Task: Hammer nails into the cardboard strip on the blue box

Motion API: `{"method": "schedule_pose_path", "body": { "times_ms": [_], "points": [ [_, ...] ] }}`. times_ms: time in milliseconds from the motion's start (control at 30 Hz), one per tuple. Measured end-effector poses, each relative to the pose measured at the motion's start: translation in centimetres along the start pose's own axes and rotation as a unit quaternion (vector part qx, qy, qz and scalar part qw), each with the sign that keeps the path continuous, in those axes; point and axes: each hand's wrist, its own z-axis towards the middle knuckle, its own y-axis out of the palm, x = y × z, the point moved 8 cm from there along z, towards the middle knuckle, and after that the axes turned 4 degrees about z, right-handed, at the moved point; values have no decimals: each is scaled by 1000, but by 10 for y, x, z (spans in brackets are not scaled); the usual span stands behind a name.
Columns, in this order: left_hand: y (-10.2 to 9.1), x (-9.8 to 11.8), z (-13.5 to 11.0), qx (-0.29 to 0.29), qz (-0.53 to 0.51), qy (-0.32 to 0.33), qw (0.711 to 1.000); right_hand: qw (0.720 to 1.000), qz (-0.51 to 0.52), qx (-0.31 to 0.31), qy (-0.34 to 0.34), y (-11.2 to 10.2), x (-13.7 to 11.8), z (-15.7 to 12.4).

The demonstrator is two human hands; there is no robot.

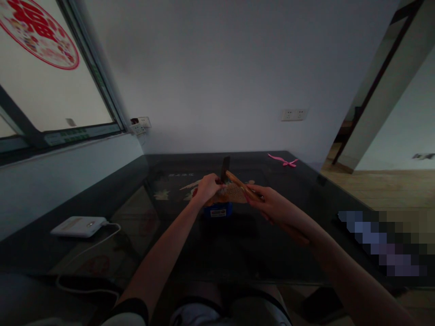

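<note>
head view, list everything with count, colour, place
speckled slab: one, tan, centre
wooden handle: one, brown, against slab
upright piece: one, dark, beyond slab
container: one, blue, partly covered by slab
table: one, black, centre
power bank, probably: one, white, table's left
cable: one, white, lower left
ribbon: one, pink, table's far right
wall: one, pale, behind table
socket plates: at least two, white, wall
window: one, dark-framed, left
decal: one, red, on window
floor: one, tan, right
left hand: one, slab's left
right hand: one, on handle

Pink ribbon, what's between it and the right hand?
Just bare black table lies between the ribbon and right hand, as the head view shows.
</note>
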Motion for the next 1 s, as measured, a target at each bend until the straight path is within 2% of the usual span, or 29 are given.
{"method": "schedule_pose_path", "body": {
  "times_ms": [167, 400, 567, 800, 1000],
  "points": [
    [2, 1, 0, 7, 3, 10, 1000, 999, -33, 30, -9, -4, -6, -4],
    [4, -3, 0, -15, 22, -22, 999, 998, -67, -3, 15, 4, -6, -7],
    [3, -3, -1, -5, 9, -33, 999, 998, -61, 17, 27, 3, -5, -10],
    [2, 0, -3, -6, 18, -21, 1000, 997, -68, -8, 27, 6, -1, -10],
    [2, -1, -3, 8, 15, -5, 1000, 998, -51, 25, 23, 0, -4, -12]
  ]
}}
